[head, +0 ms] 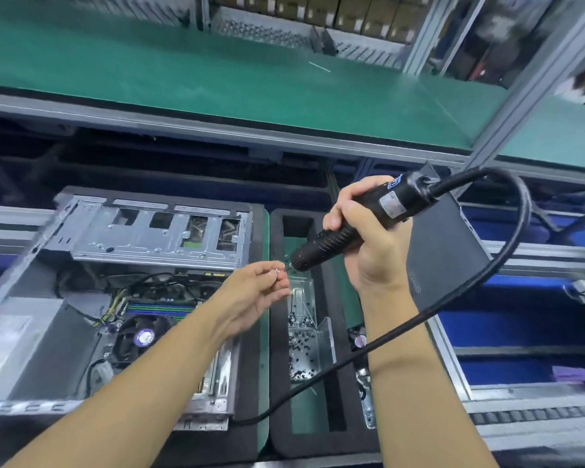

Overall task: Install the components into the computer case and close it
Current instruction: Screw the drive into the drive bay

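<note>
Black foam — screwdriver, screw in hands, case alongside

— How many of each?
— One computer case, one electric screwdriver, one side panel, two hands: left hand, right hand.
— Screws?
— One screw alone; one clear tray's heap, uncountable.

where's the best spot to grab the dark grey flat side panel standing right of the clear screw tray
Probably its bare right-hand edge, coming from the right: the dark grey side panel stands on edge, tilted, and its left part sits behind the right hand gripping the black electric screwdriver.
</note>
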